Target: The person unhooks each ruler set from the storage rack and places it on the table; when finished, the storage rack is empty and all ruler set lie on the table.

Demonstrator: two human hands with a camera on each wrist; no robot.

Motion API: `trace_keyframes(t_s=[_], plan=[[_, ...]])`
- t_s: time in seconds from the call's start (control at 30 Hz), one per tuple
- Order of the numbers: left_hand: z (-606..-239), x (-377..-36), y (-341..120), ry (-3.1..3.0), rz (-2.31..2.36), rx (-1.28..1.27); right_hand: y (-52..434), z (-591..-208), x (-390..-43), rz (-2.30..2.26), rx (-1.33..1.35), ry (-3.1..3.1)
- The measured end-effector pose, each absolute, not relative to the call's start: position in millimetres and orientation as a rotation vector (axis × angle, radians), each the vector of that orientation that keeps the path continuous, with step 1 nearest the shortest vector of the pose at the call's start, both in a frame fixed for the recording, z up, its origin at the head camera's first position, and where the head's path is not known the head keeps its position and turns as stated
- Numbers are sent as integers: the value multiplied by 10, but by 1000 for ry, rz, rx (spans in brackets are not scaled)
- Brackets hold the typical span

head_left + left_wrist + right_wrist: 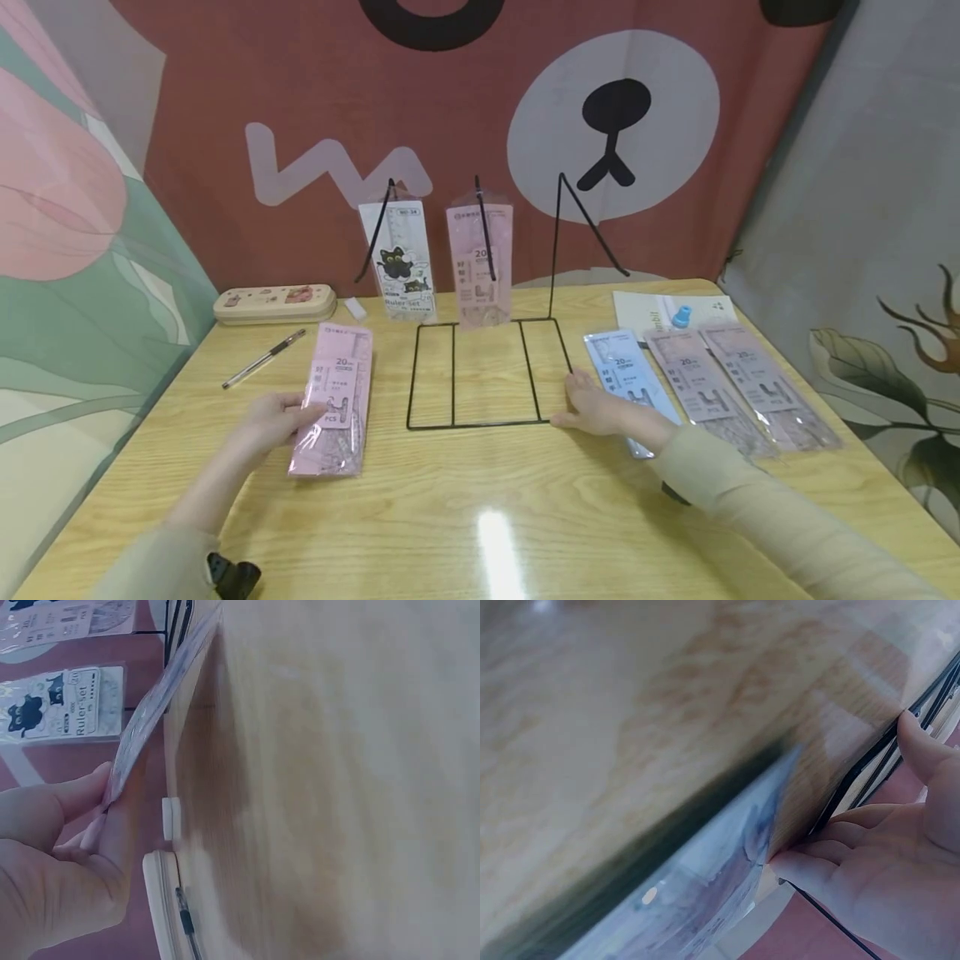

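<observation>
Left hand pinching pink packet — above wooden table

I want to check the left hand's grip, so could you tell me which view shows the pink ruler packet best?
The head view: the whole pink ruler packet lies flat, the left hand pinching its edge. The left wrist view shows only its edge between fingers; the right wrist view shows none.

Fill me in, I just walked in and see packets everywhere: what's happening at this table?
A person sits at a wooden table with a black wire rack. The left hand pinches a pink ruler packet lying on the table. The right hand rests on the rack's base corner, beside a blue packet. Two packets already hang on the rack: a cat ruler set and a pink one. Two more pink packets lie to the right.
</observation>
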State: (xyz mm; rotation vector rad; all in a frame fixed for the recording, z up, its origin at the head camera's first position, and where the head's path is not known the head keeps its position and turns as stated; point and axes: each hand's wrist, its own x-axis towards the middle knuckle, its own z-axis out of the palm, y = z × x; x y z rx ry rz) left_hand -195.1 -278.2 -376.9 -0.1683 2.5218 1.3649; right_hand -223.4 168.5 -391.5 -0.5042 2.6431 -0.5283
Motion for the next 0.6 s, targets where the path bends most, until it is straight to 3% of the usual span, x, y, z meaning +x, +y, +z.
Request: trace_keyframes(t_s=[0.4, 0.6], plan=[[-3696, -2143, -2668, 2514, 1193, -180, 1673, -3934, -2233, -526, -513, 2639], [-3487, -2231, -2621, 2827, 864, 8, 1698, -3925, -2233, -526, -506, 2646]])
